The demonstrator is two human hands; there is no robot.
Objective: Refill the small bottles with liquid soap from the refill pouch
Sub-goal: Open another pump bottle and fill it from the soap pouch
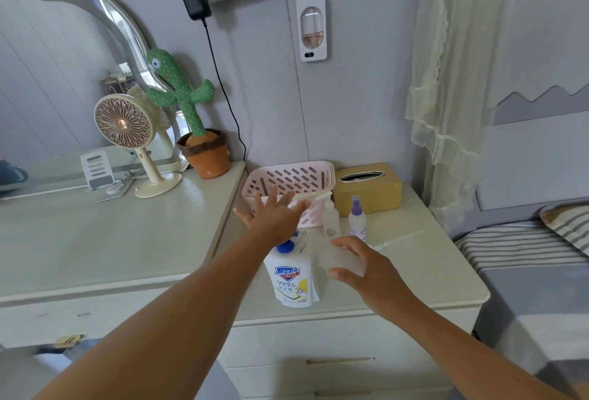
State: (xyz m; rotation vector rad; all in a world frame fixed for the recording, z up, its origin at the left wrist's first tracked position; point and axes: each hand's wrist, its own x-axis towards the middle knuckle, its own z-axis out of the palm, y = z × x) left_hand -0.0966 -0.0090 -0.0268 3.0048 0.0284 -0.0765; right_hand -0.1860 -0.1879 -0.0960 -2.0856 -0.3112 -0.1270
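**Left hand spread at the basket, right hand holding a clear bottle**

The Safeguard refill pouch (291, 278) stands upright near the front edge of the low white bench (414, 275), its blue cap (285, 246) on top. Just behind it, the left hand (274, 213) reaches forward with its grip apart, fingers splayed wide and clamped on nothing, hovering in front of the pink slotted basket (288, 178); whether the fingertips touch the basket wall cannot be told.

The right hand (366, 267) sits just right of the pouch with its grip closed around a translucent, frosted small bottle (339, 259), thumb below and fingers above. The bottle is blurred, so its cap and fill level cannot be made out.

Two more small bottles stand upright behind the right hand, beside the basket: a clear pump bottle (330, 219) with a white top, and a spray bottle (357, 219) with a purple nozzle. They are close together but apart. A tan tissue box (368, 187) sits behind them against the wall.

On the taller bench to the left stand a cream desk fan (127, 132), a plush cactus (181, 93) in a brown pot and a phone stand (97, 168), well apart from the pouch
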